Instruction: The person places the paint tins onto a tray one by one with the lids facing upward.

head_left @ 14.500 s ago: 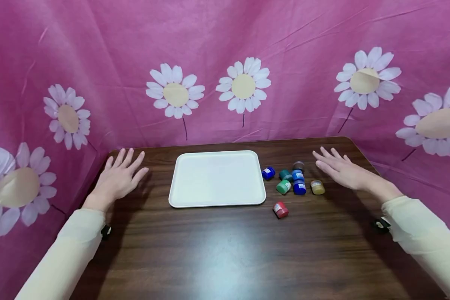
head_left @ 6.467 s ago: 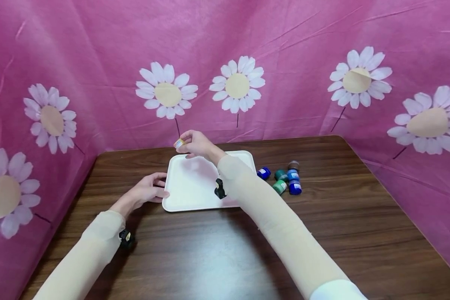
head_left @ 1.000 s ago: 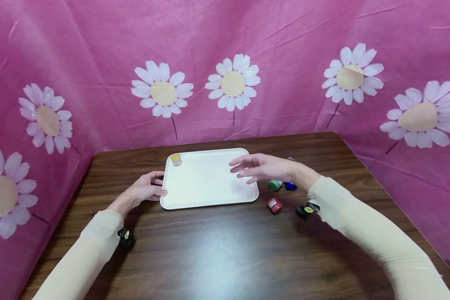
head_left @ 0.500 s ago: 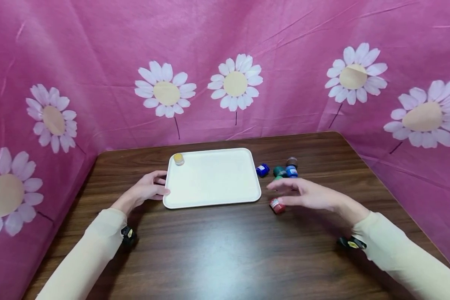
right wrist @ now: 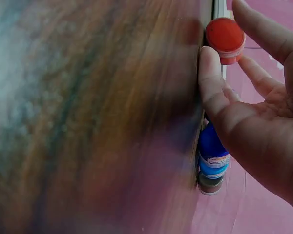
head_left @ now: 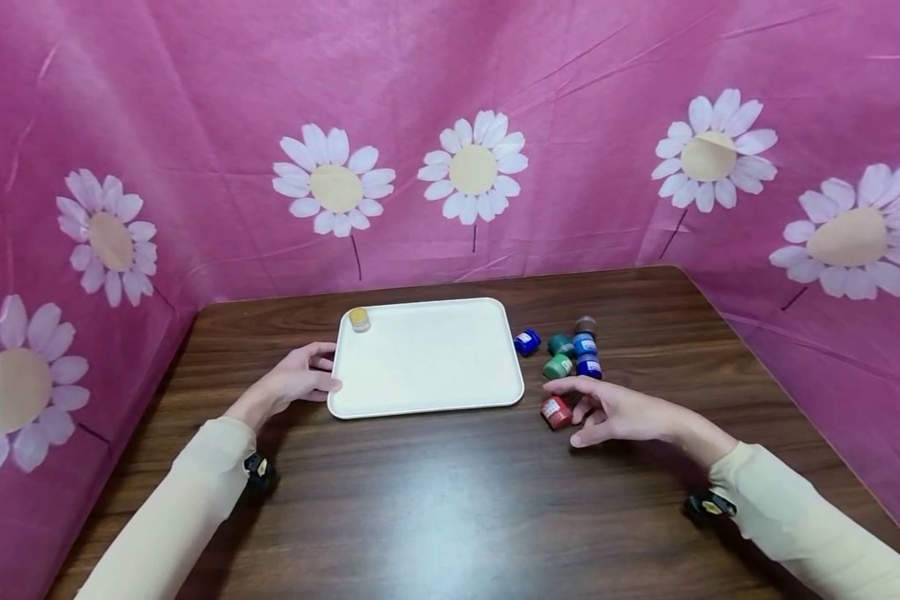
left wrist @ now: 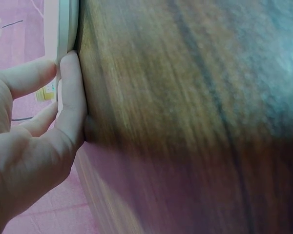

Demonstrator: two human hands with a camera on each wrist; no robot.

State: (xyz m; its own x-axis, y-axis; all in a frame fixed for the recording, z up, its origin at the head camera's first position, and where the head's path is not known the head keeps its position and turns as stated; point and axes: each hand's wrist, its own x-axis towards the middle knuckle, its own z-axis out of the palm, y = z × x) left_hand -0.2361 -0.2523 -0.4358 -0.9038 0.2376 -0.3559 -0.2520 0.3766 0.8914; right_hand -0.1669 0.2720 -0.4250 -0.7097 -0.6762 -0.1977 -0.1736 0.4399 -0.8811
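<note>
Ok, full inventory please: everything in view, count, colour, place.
Table: 1, brown, beneath the tray
Tray: 1, white, on the table
Yellow jar: 1, yellow, tray's far left corner
Red jar: 1, red, right of the tray
Blue jars: 3, two dark, one lighter, right of tray
Green jars: 2, dark and light, right of tray
Brown jar: 1, brown, behind the lighter blue
Backdrop: 1, pink, behind the table
Flowers: 6, white-petalled, on the backdrop
Sleeves: 2, cream, both arms
Wrist cameras: 2, black, both wrists
Left hand: 1, bare, tray's left edge
Right hand: 1, bare, beside red jar
</note>
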